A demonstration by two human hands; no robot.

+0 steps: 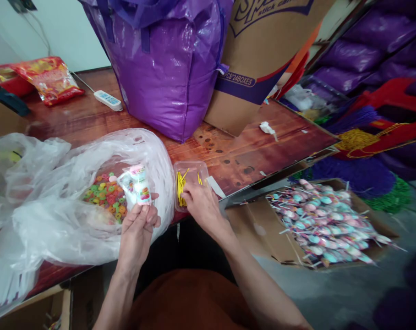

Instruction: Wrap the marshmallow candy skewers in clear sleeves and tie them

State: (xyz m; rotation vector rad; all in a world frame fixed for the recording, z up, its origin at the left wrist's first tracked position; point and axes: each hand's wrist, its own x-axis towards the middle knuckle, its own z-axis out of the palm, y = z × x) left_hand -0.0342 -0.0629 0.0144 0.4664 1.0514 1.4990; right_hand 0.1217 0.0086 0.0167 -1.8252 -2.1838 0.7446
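Observation:
Upright in my left hand (139,221) is a small clear candy bag (141,185) with coloured print, pinched at its lower end. Behind it lie many ring-shaped candies (106,195) in red, green, orange and yellow, inside a large open plastic bag (153,151). My right hand (201,201) reaches into a shallow clear plastic box (194,166) holding thin yellow twist ties (180,182). Its fingers are bent together at the ties; what lies between the fingertips is hidden.
A big purple bag (160,78) and a brown carton (240,59) stand at the back of the wooden table (235,156). Left of them are a power strip (107,100) and a red snack packet (50,80). An open box of wrapped candies (318,220) sits to the lower right.

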